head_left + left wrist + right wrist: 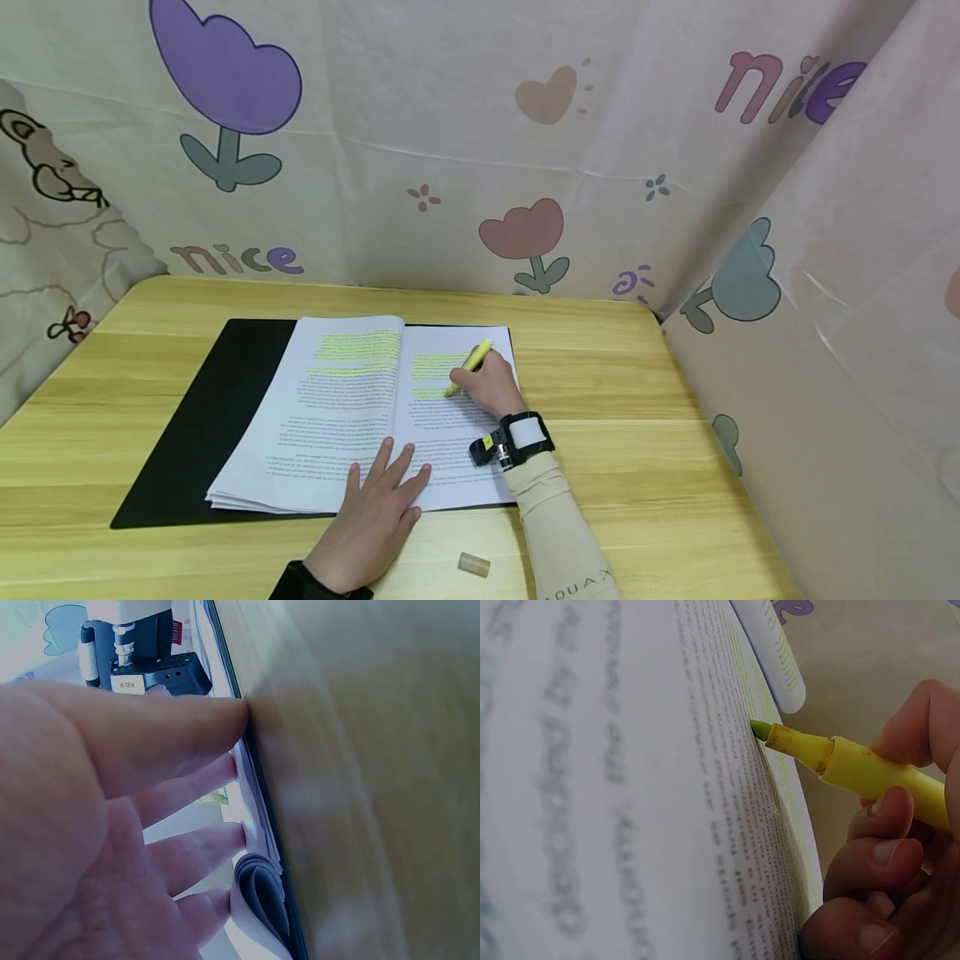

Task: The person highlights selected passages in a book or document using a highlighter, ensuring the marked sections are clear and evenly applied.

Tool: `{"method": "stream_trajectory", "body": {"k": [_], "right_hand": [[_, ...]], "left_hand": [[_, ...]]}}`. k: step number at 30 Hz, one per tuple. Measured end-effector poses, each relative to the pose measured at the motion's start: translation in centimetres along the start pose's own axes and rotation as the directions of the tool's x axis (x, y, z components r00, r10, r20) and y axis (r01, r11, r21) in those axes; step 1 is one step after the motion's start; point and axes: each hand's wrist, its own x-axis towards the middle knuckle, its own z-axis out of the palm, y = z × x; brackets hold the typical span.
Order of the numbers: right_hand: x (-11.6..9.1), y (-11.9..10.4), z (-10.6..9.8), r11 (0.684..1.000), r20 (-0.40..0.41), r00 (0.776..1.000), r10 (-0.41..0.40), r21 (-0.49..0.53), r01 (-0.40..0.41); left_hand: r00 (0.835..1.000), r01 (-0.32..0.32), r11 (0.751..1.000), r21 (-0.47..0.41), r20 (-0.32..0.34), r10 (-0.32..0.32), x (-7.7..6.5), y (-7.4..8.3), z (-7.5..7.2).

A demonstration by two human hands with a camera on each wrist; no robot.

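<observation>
Over the right-hand page (438, 429), the fingers (874, 866) of my right hand (491, 387) pinch a yellow highlighter (889, 778), its nib down at the lowest yellow line there. My left hand (367, 525) lies with its fingers spread across the bottom of the sheets, near the fold. If my left hand eases off, I think the sheets could shift or spring up, since their lower edge curls into a loose roll (251, 900) beside my little finger, and the yellow stroke would go crooked. Too much pressure or a pause might let ink soak through; a slack pinch could let the nib wander into the next line. Beyond, the black folder (180, 450) lies under the left-hand page (322, 408), and a loose cap (473, 564) sits near my right sleeve (555, 521) on the table (637, 517), where I judge that a sweep of the forearm could knock it away. My right hand and the wrist camera (489, 450) hide some print; nearby letters blur in the right wrist view, the left wristband (311, 583) is cut off, and I can't tell how hard the nib presses.
</observation>
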Motion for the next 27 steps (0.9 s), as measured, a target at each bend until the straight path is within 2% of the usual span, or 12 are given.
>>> {"method": "stream_trajectory", "body": {"k": [27], "right_hand": [[-0.06, -0.07, -0.31, 1.0, -0.002, 1.0, 0.006, 0.012, -0.006]], "left_hand": [[1.0, 0.012, 1.0, -0.007, 0.014, -0.011, 0.09, -0.08, 0.1]]}}
